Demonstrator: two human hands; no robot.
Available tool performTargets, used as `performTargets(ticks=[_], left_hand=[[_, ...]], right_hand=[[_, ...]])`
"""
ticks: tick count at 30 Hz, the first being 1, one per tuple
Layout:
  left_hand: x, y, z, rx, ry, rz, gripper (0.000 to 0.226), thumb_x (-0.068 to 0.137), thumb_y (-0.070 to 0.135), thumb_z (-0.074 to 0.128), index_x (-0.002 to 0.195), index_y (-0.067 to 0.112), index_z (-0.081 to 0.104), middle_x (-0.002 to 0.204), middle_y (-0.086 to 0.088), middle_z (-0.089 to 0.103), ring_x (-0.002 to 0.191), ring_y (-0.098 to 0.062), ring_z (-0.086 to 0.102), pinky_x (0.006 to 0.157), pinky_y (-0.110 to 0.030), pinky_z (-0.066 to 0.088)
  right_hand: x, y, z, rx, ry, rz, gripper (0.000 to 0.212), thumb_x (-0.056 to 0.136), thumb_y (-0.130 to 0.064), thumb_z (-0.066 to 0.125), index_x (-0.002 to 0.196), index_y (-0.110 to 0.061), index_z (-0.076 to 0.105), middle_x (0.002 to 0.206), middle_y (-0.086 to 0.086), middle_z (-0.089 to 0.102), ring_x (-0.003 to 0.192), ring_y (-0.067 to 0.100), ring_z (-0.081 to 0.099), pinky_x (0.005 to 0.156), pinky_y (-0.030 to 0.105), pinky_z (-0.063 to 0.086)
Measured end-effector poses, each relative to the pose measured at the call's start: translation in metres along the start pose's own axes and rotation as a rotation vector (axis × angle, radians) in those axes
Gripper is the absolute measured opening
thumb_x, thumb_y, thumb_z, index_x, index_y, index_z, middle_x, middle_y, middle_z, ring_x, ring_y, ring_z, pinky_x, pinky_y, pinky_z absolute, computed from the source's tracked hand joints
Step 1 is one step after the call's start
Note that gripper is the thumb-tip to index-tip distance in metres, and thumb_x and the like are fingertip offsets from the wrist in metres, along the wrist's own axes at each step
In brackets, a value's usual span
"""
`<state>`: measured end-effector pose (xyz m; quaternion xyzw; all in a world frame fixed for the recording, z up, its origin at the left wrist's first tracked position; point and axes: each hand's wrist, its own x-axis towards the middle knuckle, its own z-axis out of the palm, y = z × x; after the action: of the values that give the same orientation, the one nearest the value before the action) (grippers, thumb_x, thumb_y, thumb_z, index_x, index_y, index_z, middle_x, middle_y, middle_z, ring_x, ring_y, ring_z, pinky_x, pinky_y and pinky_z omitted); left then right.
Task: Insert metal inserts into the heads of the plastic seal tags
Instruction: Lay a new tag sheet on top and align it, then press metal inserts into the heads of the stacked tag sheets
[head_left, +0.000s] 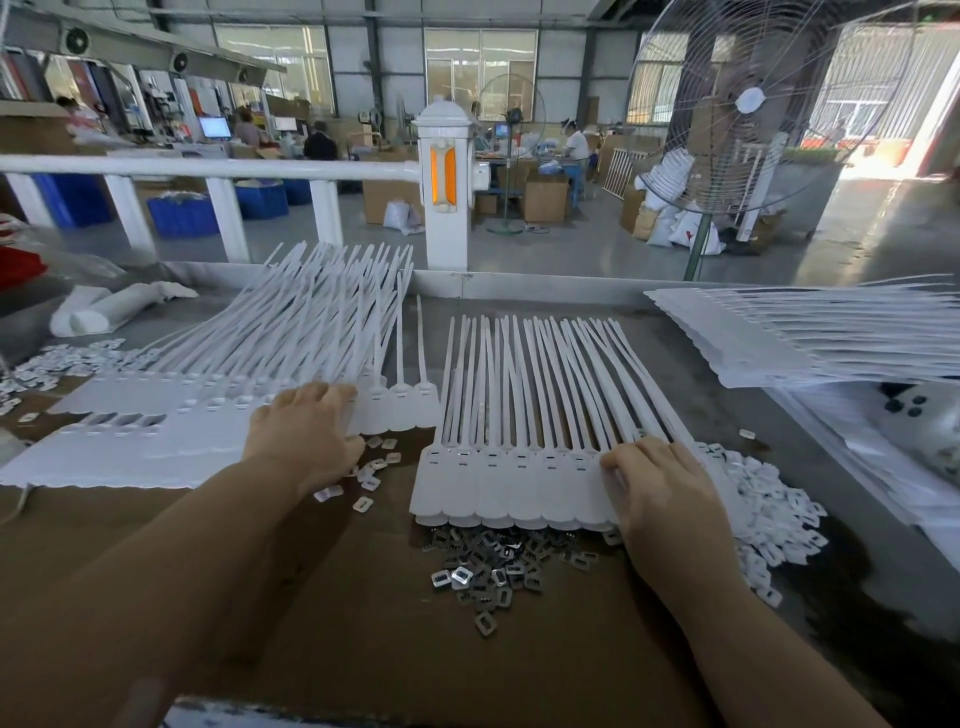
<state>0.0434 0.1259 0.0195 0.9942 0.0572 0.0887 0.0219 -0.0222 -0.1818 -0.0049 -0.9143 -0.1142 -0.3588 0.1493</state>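
Note:
A joined row of white plastic seal tags (498, 488) lies in the middle of the brown cardboard, heads toward me, tails fanning away. A pile of grey metal inserts (493, 561) lies just below its heads. My right hand (660, 499) rests palm down on the right end of that row, fingertips pressed at the heads; what is under them is hidden. My left hand (306, 431) lies on the edge of a larger stack of tags (208, 415) at the left, fingers curled over a few loose white caps (374, 467).
A heap of white plastic caps (763, 509) lies right of the row. More tag sheets (810, 338) are stacked at the far right. A white railing post (447, 187) and a standing fan (748, 104) rise beyond the table's back edge.

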Motion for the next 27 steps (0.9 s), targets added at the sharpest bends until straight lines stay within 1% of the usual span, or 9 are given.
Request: performTargets(ticks=[4, 7, 9, 13, 16, 18, 20, 23, 27], left_hand=[[0.000, -0.004, 0.003, 0.092, 0.011, 0.056, 0.059, 0.091, 0.036, 0.044, 0.146, 0.029, 0.021, 0.146, 0.000, 0.035, 0.133, -0.026, 0.032, 0.106, -0.046, 0.033], [0.001, 0.000, -0.001, 0.091, 0.010, 0.067, 0.055, 0.094, 0.025, 0.043, 0.145, 0.030, 0.023, 0.142, -0.002, 0.037, 0.127, -0.027, 0.037, 0.102, -0.046, 0.037], [0.002, 0.002, -0.007, 0.073, 0.033, 0.054, 0.061, 0.091, 0.014, 0.047, 0.146, 0.028, 0.022, 0.141, -0.003, 0.037, 0.124, -0.027, 0.039, 0.100, -0.044, 0.040], [0.008, 0.004, -0.022, 0.028, 0.144, 0.018, 0.074, 0.087, -0.006, 0.044, 0.149, 0.023, 0.015, 0.151, -0.003, 0.030, 0.131, -0.025, 0.039, 0.104, -0.036, 0.038], [0.006, 0.012, -0.034, -0.003, 0.270, 0.013, 0.080, 0.083, -0.013, 0.044, 0.149, 0.024, 0.016, 0.150, 0.000, 0.033, 0.127, -0.023, 0.045, 0.095, -0.032, 0.043], [0.003, 0.022, -0.042, -0.049, 0.333, 0.030, 0.081, 0.082, -0.015, 0.043, 0.148, 0.025, 0.020, 0.149, 0.001, 0.035, 0.122, -0.024, 0.050, 0.089, -0.032, 0.046], [-0.001, 0.035, -0.050, -0.066, 0.378, 0.068, 0.080, 0.082, -0.013, 0.042, 0.148, 0.027, 0.021, 0.151, 0.005, 0.030, 0.123, -0.022, 0.049, 0.088, -0.032, 0.046], [-0.009, 0.055, -0.060, -0.052, 0.437, 0.143, 0.073, 0.086, -0.006, 0.040, 0.148, 0.028, 0.021, 0.154, 0.010, 0.022, 0.129, -0.016, 0.044, 0.089, -0.033, 0.046], [-0.023, 0.081, -0.066, 0.017, 0.483, 0.294, 0.067, 0.091, 0.003, 0.047, 0.148, 0.026, 0.021, 0.154, 0.010, 0.022, 0.136, -0.011, 0.033, 0.085, -0.033, 0.049]], right_hand=[[-0.001, 0.000, 0.000, -0.010, -0.022, 0.000, 0.012, 0.077, 0.005, 0.068, 0.078, -0.005, 0.064, 0.076, 0.007, 0.061, 0.070, 0.027, 0.054, 0.064, 0.039, 0.049], [0.000, 0.001, 0.000, -0.015, -0.034, 0.003, 0.013, 0.076, 0.006, 0.068, 0.079, -0.006, 0.064, 0.076, 0.007, 0.061, 0.071, 0.027, 0.055, 0.065, 0.039, 0.049], [0.000, 0.001, -0.001, -0.019, -0.034, -0.002, 0.013, 0.076, 0.006, 0.069, 0.079, -0.006, 0.064, 0.076, 0.007, 0.061, 0.071, 0.027, 0.055, 0.065, 0.039, 0.049], [-0.001, 0.001, 0.000, -0.025, -0.041, 0.003, 0.015, 0.074, 0.006, 0.070, 0.080, -0.007, 0.065, 0.077, 0.006, 0.062, 0.071, 0.026, 0.056, 0.065, 0.037, 0.050], [0.000, 0.002, 0.001, -0.026, -0.041, 0.003, 0.015, 0.073, 0.006, 0.071, 0.080, -0.006, 0.065, 0.078, 0.007, 0.063, 0.072, 0.027, 0.057, 0.066, 0.037, 0.050], [0.000, 0.001, 0.000, -0.024, -0.027, -0.003, 0.015, 0.072, 0.006, 0.071, 0.080, -0.006, 0.066, 0.077, 0.008, 0.064, 0.071, 0.027, 0.058, 0.066, 0.037, 0.051], [-0.001, -0.001, -0.002, -0.019, 0.010, -0.002, 0.015, 0.072, 0.008, 0.071, 0.080, -0.004, 0.067, 0.075, 0.009, 0.066, 0.070, 0.028, 0.061, 0.067, 0.036, 0.051], [-0.001, -0.003, -0.004, -0.009, 0.060, 0.014, 0.017, 0.071, 0.010, 0.071, 0.081, -0.003, 0.067, 0.074, 0.010, 0.068, 0.068, 0.029, 0.063, 0.064, 0.033, 0.051], [-0.001, -0.003, -0.004, 0.027, 0.067, 0.023, 0.016, 0.072, 0.010, 0.069, 0.084, -0.001, 0.067, 0.076, 0.011, 0.068, 0.070, 0.029, 0.063, 0.064, 0.036, 0.053]])
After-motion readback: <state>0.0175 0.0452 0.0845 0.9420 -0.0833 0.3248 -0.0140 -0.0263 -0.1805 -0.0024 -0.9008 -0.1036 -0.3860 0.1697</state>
